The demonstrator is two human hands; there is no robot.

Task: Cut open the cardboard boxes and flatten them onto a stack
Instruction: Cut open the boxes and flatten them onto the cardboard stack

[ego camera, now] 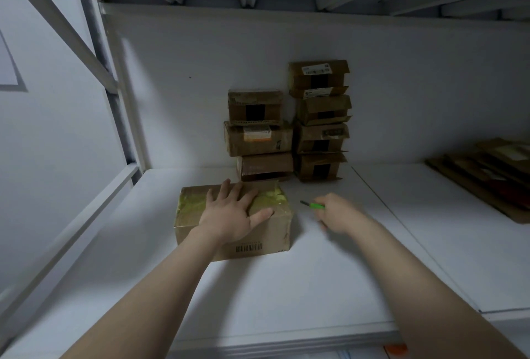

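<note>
A brown cardboard box [266, 239] with yellowish tape on top and a barcode on its front stands on the white shelf [286, 295]. My left hand [233, 212] lies flat on the box top with fingers spread. To the right of the box, my right hand [339, 216] grips a green-handled cutter [312, 205], its dark tip pointing left toward the box and a little apart from it. Against the back wall two stacks of sealed cardboard boxes [289, 129] stand side by side.
Flattened cardboard [487, 172] lies in a pile at the far right of the shelf. White metal shelf posts [120, 94] rise on the left, and an upper shelf's underside is overhead. An orange object [395, 348] shows below the shelf's front edge.
</note>
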